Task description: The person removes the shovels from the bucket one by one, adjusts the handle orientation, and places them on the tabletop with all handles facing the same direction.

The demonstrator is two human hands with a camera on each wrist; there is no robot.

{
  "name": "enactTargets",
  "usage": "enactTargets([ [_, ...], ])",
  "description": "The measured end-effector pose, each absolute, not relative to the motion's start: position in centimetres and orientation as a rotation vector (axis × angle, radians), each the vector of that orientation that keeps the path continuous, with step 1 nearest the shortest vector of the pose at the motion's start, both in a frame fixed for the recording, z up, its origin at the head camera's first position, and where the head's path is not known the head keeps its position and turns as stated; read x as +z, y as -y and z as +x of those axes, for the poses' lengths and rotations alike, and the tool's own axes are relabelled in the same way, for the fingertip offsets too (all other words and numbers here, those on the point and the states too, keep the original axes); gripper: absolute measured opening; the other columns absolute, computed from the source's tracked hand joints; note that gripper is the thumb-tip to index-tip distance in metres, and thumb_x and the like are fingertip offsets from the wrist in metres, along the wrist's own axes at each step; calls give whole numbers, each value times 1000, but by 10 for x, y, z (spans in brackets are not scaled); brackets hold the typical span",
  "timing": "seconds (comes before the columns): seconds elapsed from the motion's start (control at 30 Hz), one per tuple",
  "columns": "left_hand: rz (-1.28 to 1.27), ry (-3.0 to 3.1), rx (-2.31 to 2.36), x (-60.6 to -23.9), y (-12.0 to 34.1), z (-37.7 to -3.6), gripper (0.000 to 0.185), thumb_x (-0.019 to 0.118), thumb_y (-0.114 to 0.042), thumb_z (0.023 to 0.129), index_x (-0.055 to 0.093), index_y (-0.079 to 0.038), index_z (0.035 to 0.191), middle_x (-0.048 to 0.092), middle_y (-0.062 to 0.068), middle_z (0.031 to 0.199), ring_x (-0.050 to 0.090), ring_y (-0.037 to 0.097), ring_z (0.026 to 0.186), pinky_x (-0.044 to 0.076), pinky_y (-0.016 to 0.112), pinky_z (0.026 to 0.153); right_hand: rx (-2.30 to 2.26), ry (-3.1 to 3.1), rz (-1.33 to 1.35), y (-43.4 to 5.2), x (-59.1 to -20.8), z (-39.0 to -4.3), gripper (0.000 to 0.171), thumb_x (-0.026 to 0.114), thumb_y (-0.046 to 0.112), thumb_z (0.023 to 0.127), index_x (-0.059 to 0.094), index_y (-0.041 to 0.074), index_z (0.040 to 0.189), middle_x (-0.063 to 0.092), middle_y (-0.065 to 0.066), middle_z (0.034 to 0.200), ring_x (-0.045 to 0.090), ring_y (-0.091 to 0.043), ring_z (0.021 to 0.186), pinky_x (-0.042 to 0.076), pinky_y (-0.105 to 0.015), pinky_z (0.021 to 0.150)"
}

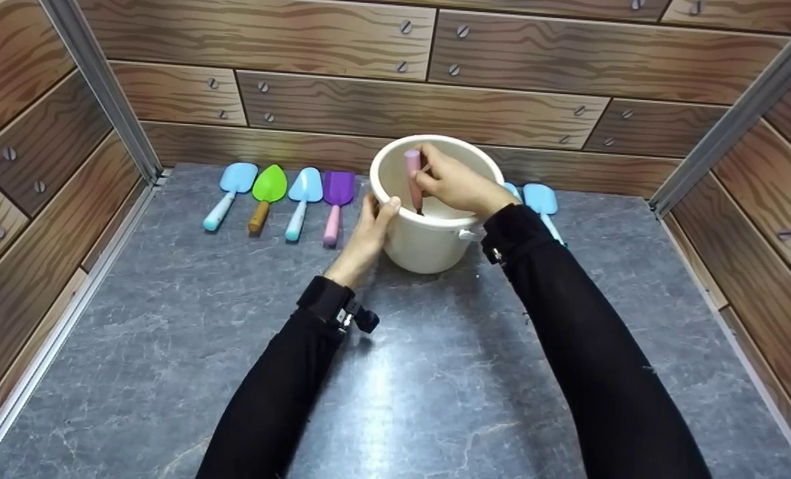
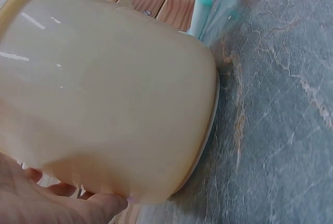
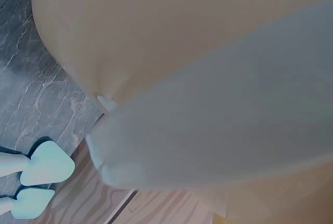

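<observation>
A cream bucket [image 1: 428,249] stands on the grey floor near the back wall. My left hand [image 1: 365,229] grips its left side, the thumb at the rim and the fingers against the outer wall. In the left wrist view, the left hand's fingers [image 2: 104,206] lie along the bucket wall [image 2: 114,94]. My right hand [image 1: 458,183] reaches over the rim and pinches a pink-handled hand tool [image 1: 414,179] upright inside the bucket. The front wall hides the tool's head; only a dark bit shows below the handle. In the right wrist view, the bucket [image 3: 104,26] fills most of the picture.
Left of the bucket lie a blue trowel [image 1: 239,177], a green trowel [image 1: 270,184], another blue trowel [image 1: 306,185] and a purple shovel [image 1: 338,187] with a pink handle. Right of it lies a blue shovel [image 1: 540,198], with another partly hidden. Wood-patterned walls [image 1: 342,100] enclose the floor.
</observation>
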State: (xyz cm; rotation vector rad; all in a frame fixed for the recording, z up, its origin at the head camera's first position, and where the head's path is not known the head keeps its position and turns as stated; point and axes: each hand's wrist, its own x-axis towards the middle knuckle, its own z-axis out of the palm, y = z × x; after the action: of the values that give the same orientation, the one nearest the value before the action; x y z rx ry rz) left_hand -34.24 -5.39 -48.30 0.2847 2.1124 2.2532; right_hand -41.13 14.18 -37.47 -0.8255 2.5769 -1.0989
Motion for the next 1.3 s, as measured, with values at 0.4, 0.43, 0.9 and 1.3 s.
enactTargets([
  [0.4,265,-2143,2216,-484,56,-342,109,54,-65,104,12,-9,188,21,27,195,28,45,181,24,63,151,-1137,-2681,-871,-142,-371,-408,44,48,7,117,42,-6,159,61,-29,152,69,-45,144,66,-55,120],
  [0.43,265,-2139,2217,-484,56,-342,110,54,-66,103,12,-8,188,21,27,195,28,46,181,24,63,151,-1138,-2685,-868,-142,-370,-407,44,49,7,117,42,-6,159,61,-29,152,69,-45,145,66,-55,121],
  [0.9,275,-2156,2216,-484,56,-342,116,54,-71,100,13,-7,187,22,28,194,29,46,181,23,64,151,-1246,-2760,-891,-156,-356,-400,36,51,8,119,46,-5,152,64,-26,145,72,-46,142,65,-56,122],
  [1.3,313,-2144,2240,-484,56,-342,107,53,-61,103,17,-4,185,27,30,191,34,47,178,27,63,150,-1367,-2767,-887,-169,-340,-392,33,49,7,119,47,-3,150,65,-11,127,71,-22,118,67,-30,110],
])
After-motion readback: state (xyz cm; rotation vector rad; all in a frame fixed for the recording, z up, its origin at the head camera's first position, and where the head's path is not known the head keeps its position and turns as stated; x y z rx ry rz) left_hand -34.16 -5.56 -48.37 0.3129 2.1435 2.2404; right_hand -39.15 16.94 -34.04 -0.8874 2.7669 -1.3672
